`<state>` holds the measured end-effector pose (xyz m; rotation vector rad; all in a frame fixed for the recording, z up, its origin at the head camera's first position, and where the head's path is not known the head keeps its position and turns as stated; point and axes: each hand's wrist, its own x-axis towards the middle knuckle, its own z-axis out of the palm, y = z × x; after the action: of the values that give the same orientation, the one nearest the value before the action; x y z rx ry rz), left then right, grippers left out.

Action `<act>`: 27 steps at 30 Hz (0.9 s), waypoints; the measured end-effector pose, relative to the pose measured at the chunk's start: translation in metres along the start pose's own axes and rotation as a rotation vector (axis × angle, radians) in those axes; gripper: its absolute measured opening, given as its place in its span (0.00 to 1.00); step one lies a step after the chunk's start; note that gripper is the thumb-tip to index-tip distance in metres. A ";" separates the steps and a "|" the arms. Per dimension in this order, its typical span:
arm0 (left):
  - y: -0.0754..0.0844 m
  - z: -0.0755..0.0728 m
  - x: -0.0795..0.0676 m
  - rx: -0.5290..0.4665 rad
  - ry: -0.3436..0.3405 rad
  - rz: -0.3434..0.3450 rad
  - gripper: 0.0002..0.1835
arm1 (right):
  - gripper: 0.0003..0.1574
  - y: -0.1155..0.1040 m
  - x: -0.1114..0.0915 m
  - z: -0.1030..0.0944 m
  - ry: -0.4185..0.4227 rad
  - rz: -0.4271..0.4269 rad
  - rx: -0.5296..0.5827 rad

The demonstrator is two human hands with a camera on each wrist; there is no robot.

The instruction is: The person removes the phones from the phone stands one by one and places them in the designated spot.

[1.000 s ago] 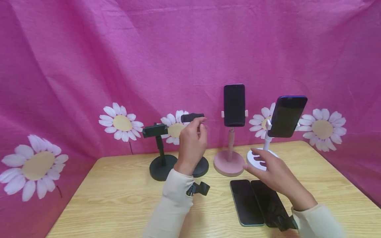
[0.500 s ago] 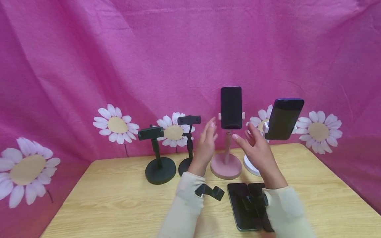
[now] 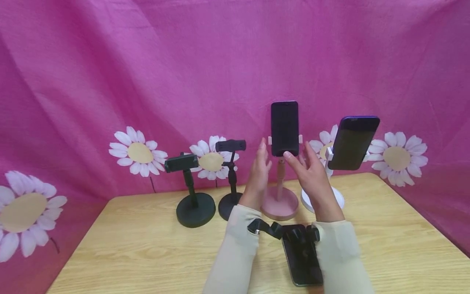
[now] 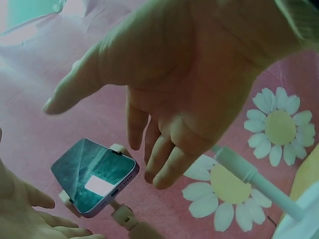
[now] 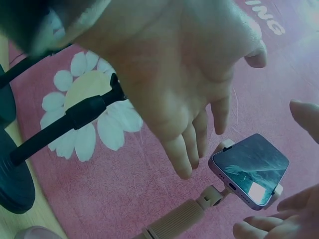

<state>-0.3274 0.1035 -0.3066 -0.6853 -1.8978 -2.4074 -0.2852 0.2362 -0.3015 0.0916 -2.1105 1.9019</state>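
A dark phone [image 3: 284, 128] stands upright in the clamp of a pink phone stand [image 3: 282, 206]. My left hand [image 3: 258, 175] is raised just left of it, my right hand [image 3: 313, 175] just right. Both hands have extended fingers and hold nothing. The right thumb overlaps the phone's lower edge in the head view. In the left wrist view the phone [image 4: 97, 177] shows a glossy screen beside the larger hand's fingertips. The right wrist view has the phone [image 5: 251, 169] between the two hands, its charging port edge facing the camera, with gaps to the fingers.
A white phone stand [image 3: 339, 200] holds a larger phone [image 3: 353, 143], tilted, at the right. Two black phone stands [image 3: 196, 210] [image 3: 233, 179] are to the left. Another phone [image 3: 302, 261] lies on the wooden table [image 3: 154, 253], partly behind my right sleeve. A pink daisy-print cloth [image 3: 205, 61] hangs behind.
My left hand has moved right, away from the black stand's holder. My right hand has moved left and up from near the white base to the phone on the pink stand.
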 end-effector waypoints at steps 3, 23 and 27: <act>-0.002 -0.002 0.005 -0.070 -0.009 -0.024 0.39 | 0.60 0.000 0.002 0.002 -0.012 -0.001 0.040; -0.005 -0.014 0.008 -0.174 -0.124 -0.020 0.42 | 0.55 -0.003 0.002 0.003 -0.069 -0.061 0.129; -0.004 -0.017 0.006 -0.180 -0.140 -0.003 0.44 | 0.54 -0.003 0.001 0.003 -0.069 -0.071 0.142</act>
<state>-0.3396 0.0902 -0.3117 -0.8817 -1.7416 -2.6203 -0.2857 0.2326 -0.2984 0.2622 -1.9842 2.0312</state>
